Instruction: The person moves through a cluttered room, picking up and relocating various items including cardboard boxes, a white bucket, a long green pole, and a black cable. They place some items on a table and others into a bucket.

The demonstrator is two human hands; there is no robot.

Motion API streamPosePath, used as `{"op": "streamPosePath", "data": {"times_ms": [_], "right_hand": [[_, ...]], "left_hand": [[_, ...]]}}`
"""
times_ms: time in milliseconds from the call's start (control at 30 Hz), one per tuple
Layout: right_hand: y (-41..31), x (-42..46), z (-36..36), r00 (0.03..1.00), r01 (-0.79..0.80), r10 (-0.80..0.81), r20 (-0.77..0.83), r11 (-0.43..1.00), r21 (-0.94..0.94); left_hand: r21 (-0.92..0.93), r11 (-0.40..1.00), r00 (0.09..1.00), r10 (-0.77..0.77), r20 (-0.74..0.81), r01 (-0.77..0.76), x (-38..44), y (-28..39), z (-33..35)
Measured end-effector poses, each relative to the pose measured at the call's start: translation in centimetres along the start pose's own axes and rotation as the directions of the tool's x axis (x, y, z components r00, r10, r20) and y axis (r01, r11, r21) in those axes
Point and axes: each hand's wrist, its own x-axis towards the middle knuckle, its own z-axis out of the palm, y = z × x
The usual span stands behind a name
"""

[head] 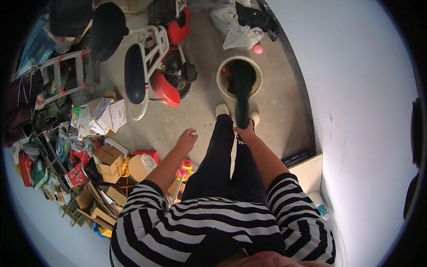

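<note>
My right hand [246, 132] grips the near end of a bundle of dark green netting [243, 108]. The bundle runs away from me into a round white bucket [221, 87] on the floor, where its far part spreads out. A small reddish thing [224, 69] lies inside the bucket at its left. Off to the left, above the floor, my left hand [187, 138] has its fingers bent around a small white thing [193, 134], too small to name. Beneath the netting, my feet in light slippers [222, 109] stand just before the bucket.
A red and white electric scooter [166, 90] stands ahead on the left. Farther left are a ladder [81, 68], cardboard boxes [108, 160] and piled bags. White and black plastic bags [233, 30] and a pink ball [258, 49] lie beyond the bucket. A white wall [353, 100] rises on the right.
</note>
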Motion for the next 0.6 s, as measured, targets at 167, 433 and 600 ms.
{"op": "streamPosePath", "data": {"times_ms": [167,433,600], "right_hand": [[-0.6,3.0,0.4,0.968,-0.207,0.191,0.163,0.975,0.087],[-5.1,-1.0,-5.9,0.970,-0.217,0.089,0.225,0.729,0.649],[-3.6,-2.3,-9.0,0.969,-0.174,0.045,0.242,0.818,0.549]], "left_hand": [[0.001,1.000,0.999,-0.014,0.039,0.014,10.7,0.4,4.1],[0.080,0.988,0.989,-0.127,-0.079,0.134,26.1,1.3,14.0],[-0.231,0.914,0.938,-0.347,-0.016,0.335,31.2,5.2,15.5]]}}
